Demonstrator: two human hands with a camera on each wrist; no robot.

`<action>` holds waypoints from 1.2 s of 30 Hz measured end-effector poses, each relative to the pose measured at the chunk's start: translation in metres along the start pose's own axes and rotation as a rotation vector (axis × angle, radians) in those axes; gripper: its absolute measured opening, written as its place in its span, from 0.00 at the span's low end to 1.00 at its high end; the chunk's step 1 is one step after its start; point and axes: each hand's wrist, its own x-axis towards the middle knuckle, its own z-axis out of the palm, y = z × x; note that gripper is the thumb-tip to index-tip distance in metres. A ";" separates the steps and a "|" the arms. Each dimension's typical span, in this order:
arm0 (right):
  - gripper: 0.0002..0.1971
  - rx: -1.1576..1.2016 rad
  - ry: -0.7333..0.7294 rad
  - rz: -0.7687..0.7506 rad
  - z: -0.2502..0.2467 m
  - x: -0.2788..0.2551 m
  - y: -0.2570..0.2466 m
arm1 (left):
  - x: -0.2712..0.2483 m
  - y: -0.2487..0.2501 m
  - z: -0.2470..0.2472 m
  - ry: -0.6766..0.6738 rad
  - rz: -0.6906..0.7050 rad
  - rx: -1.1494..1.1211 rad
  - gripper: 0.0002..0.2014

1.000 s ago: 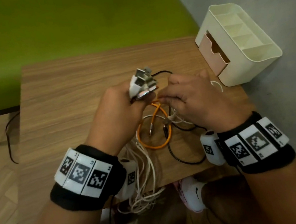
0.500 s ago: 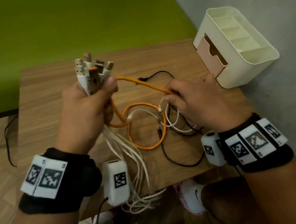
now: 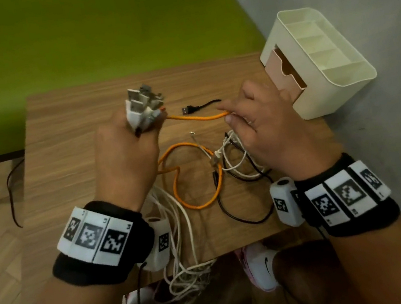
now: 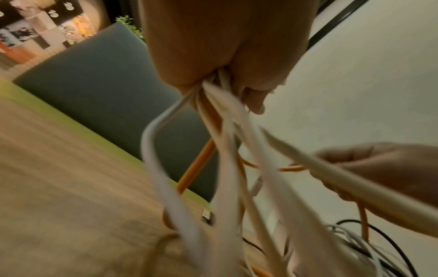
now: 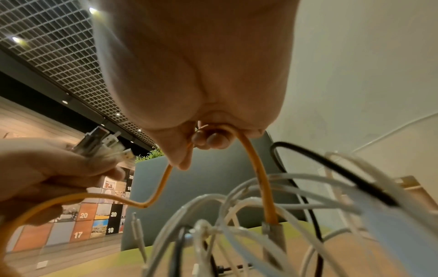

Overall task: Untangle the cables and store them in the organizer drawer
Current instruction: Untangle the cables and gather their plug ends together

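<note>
Wooden table under your two hands: your left hand fists a bundle of USB plugs, white cables hanging near. Your right hand pinches one orange cable strung between them. One organizer sits far right, drawer open.

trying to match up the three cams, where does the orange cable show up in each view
Head: the orange cable runs centre frame from the left hand to the right hand, then loops on the table.
Left wrist: centre, a blurred strand among white cables.
Right wrist: centre, arching out of the right hand's fingers.
Shared landmark: the bunch of USB plugs in the left hand, also at left in the right wrist view.
</note>
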 end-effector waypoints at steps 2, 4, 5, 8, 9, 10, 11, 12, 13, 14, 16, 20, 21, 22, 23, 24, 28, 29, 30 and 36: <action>0.18 0.115 -0.058 -0.005 0.001 0.000 -0.006 | -0.007 0.008 0.006 -0.140 0.082 -0.025 0.06; 0.17 0.252 -0.085 -0.026 0.001 0.000 -0.012 | -0.010 0.010 0.013 -0.261 0.103 -0.069 0.07; 0.15 0.312 -0.072 -0.031 0.000 0.001 -0.014 | -0.010 0.011 0.015 -0.286 0.096 -0.094 0.05; 0.10 0.422 -0.019 -0.013 -0.009 0.000 -0.021 | -0.009 0.013 0.014 -0.247 -0.011 -0.230 0.04; 0.09 0.433 -0.010 -0.008 -0.014 -0.001 -0.023 | -0.009 0.013 0.012 -0.227 -0.048 -0.279 0.04; 0.08 0.441 -0.001 -0.002 -0.019 -0.004 -0.024 | -0.011 0.015 0.010 -0.209 -0.079 -0.309 0.05; 0.08 0.448 0.011 0.008 -0.023 -0.008 -0.026 | -0.012 0.016 0.007 -0.192 -0.103 -0.319 0.08; 0.08 0.452 0.024 0.023 -0.028 -0.013 -0.028 | -0.014 0.018 0.005 -0.175 -0.123 -0.337 0.11; 0.07 0.450 0.037 0.038 -0.032 -0.020 -0.031 | -0.017 0.021 0.003 -0.163 -0.139 -0.361 0.12; 0.07 0.431 0.054 0.043 -0.036 -0.027 -0.034 | -0.020 0.026 0.000 -0.154 -0.144 -0.391 0.12; 0.08 0.364 0.069 0.053 -0.042 -0.042 -0.039 | -0.026 0.037 -0.005 -0.154 -0.135 -0.439 0.09; 0.06 0.480 0.049 0.225 -0.056 -0.077 -0.046 | -0.045 0.060 -0.019 -0.233 -0.154 -0.565 0.12; 0.06 0.554 0.036 0.265 -0.061 -0.086 -0.048 | -0.050 0.066 -0.024 -0.262 -0.198 -0.652 0.14; 0.05 0.611 0.017 0.293 -0.066 -0.094 -0.050 | -0.054 0.070 -0.029 -0.287 -0.257 -0.744 0.14; 0.05 0.644 -0.007 0.312 -0.070 -0.102 -0.053 | -0.058 0.075 -0.034 -0.304 -0.320 -0.820 0.14; 0.05 0.660 -0.034 0.325 -0.075 -0.110 -0.057 | -0.061 0.079 -0.040 -0.314 -0.375 -0.872 0.13; 0.04 0.582 -0.192 0.334 -0.079 -0.132 -0.069 | -0.073 0.090 -0.056 -0.329 -0.449 -0.945 0.10; 0.04 0.539 -0.273 0.349 -0.077 -0.135 -0.071 | -0.076 0.093 -0.058 -0.332 -0.444 -0.945 0.11; 0.03 0.470 -0.371 0.362 -0.075 -0.137 -0.072 | -0.080 0.094 -0.060 -0.334 -0.434 -0.937 0.12; 0.20 0.392 -0.515 0.306 -0.083 -0.147 -0.081 | -0.105 0.107 -0.064 -0.370 -0.409 -0.910 0.13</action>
